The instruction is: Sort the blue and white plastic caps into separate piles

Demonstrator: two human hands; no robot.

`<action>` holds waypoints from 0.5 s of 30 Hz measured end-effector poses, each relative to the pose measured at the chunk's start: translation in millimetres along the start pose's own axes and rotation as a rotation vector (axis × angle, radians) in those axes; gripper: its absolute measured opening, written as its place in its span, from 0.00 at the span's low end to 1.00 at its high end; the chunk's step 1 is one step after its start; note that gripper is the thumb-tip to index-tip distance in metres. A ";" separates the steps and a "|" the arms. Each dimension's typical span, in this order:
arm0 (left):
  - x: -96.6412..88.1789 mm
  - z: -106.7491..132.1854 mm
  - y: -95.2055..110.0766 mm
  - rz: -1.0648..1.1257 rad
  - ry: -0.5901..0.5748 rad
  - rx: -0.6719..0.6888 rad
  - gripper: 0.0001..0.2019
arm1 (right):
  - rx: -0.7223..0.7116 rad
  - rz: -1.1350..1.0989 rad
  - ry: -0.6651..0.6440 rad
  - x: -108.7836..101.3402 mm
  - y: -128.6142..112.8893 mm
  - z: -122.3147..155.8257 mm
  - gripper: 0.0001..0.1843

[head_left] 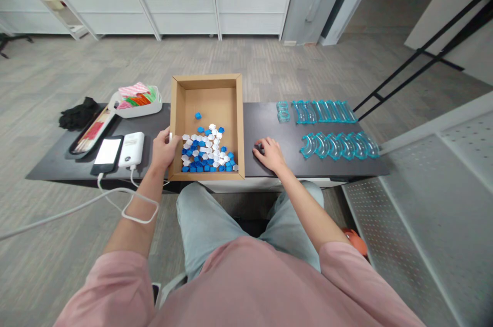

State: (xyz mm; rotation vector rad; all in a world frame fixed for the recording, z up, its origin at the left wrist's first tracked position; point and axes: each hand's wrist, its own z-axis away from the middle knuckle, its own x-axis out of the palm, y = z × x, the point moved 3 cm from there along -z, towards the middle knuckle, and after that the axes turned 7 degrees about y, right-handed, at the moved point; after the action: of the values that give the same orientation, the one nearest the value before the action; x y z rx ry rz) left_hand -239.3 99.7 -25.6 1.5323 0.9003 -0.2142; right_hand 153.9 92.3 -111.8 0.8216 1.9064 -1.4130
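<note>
A cardboard box (239, 127) lies with its open side up on the dark table. Inside, blue and white hexagonal pieces (208, 150) are heaped toward the near end, and a single blue piece (197, 115) lies farther back. At the box's left wall, my left hand (164, 149) is closed on the edge with the thumb over the rim; a small white bit shows by the thumb, too small to name. My right hand (271, 154) rests on the tabletop right of the box, fingers slightly bent and thumb apart, with nothing visible in it.
Rows of clear teal plastic parts (323, 112) and curved teal pieces (339, 146) line the table's right side. On the left are a white basket (140, 110), a dark tray (92, 132), a phone (108, 154), a white power bank (131, 150), black cloth (79, 114) and a white cable (96, 197).
</note>
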 end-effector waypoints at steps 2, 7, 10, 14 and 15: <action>1.4 0.1 1.9 0.006 -0.014 -0.019 0.26 | 0.004 -0.007 -0.003 -0.3 0.3 0.1 0.13; 7.1 -1.6 3.2 -0.041 -0.056 -0.064 0.23 | 0.028 -0.054 -0.025 1.2 1.7 -0.5 0.15; 10.6 -4.4 1.5 -0.096 -0.086 -0.064 0.22 | 0.035 -0.062 -0.032 1.3 -1.0 -0.1 0.17; 13.8 -9.3 0.3 -0.191 -0.116 -0.036 0.18 | 0.013 -0.091 0.011 -11.5 -5.4 10.5 0.17; 14.6 -10.1 0.3 -0.215 -0.124 -0.026 0.17 | 0.011 -0.089 0.046 -19.1 -3.9 16.0 0.17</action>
State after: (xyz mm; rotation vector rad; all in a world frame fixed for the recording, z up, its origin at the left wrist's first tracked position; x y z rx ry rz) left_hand -232.9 114.9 -32.3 1.3822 0.9648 -0.4463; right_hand 164.5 73.7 -98.4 0.7897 1.9938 -1.4709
